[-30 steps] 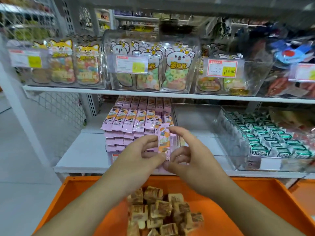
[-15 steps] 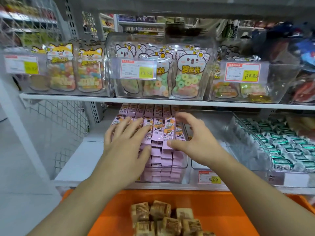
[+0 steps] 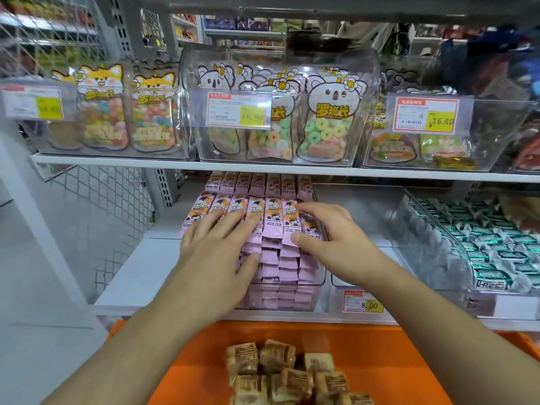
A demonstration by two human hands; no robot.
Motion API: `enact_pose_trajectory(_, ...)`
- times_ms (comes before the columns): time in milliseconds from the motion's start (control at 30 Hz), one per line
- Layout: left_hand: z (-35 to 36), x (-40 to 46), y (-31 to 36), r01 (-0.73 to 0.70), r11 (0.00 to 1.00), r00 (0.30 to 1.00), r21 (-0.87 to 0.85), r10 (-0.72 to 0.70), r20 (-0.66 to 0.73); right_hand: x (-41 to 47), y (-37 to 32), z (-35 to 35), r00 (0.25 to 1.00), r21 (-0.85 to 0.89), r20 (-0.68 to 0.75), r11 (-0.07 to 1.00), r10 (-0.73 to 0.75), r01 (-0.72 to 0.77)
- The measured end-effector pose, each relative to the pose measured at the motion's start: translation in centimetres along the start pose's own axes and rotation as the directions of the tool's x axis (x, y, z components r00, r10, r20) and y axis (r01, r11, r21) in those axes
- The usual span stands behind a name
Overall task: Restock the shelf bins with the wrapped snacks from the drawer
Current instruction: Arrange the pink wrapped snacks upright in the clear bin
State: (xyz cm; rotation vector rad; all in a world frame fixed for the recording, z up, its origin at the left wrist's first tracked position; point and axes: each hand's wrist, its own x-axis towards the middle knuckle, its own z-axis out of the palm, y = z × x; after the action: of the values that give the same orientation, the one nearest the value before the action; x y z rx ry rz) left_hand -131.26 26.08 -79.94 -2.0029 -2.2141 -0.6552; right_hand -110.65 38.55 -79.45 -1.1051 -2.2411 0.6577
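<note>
Pink wrapped snack bars (image 3: 273, 211) lie in rows and stacks in a clear bin (image 3: 320, 280) on the lower shelf. My left hand (image 3: 217, 244) lies flat on the left half of the top row, fingers spread and straight. My right hand (image 3: 330, 229) rests on the right end of that row, thumb against the front edge of a bar, fingers lightly bent over the packets. Below, the orange drawer (image 3: 394, 363) holds several brown wrapped snacks (image 3: 289, 372).
An empty clear bin (image 3: 362, 206) sits right of the pink bars, then a bin of green-and-white packets (image 3: 491, 247). The upper shelf (image 3: 117, 160) carries clear bins of gummy bags (image 3: 280, 133) with price tags. A wire mesh panel (image 3: 96, 211) stands at the left.
A second ago both hands pinched one pink bar above the drawer. They moved forward and laid it on the top row; now both hands lie over the bars.
</note>
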Motion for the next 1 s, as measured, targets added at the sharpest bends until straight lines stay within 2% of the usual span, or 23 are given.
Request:
enact_pose_trajectory(667, -0.1, -1.4, 0.1, -0.058, 0.996, 0.997, -0.074, 0.053, -0.058, -2.1, -0.2, -1.1, 1.0, 0.011, 0.013, 1.0, -0.002, 0.001)
enact_pose_trajectory(900, -0.5, -5.5, 2.6, -0.179, 0.969, 0.981, -0.17, 0.162, -0.108, -7.3, -0.3, -1.8, 0.985, -0.004, -0.147, 0.996, -0.087, 0.087)
enact_pose_trajectory(1000, 1.4, -8.3, 3.5, -0.172, 0.942, 0.985, -0.289, 0.173, -0.021, -10.6, -0.5, -0.6, 0.992, 0.093, -0.051, 0.988, -0.116, 0.121)
